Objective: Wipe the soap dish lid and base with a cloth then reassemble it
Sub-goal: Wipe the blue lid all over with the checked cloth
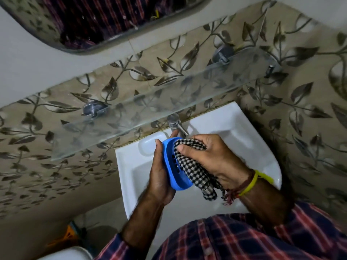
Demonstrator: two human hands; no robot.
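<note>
A blue oval soap dish part (171, 166) with a row of drain holes is held tilted over the white sink (249, 136). My left hand (159, 177) grips it from the left side and underneath. My right hand (210, 158) presses a black-and-white checked cloth (195, 171) into the dish's hollow, and the cloth's loose end hangs down past my wrist. I cannot tell whether this part is the lid or the base. No other dish part is in view.
A chrome tap (177, 124) stands just behind my hands. A glass shelf (150, 102) on metal brackets juts from the leaf-patterned wall above the sink. A mirror (90, 19) hangs higher up. An orange object (69, 235) lies on the floor at lower left.
</note>
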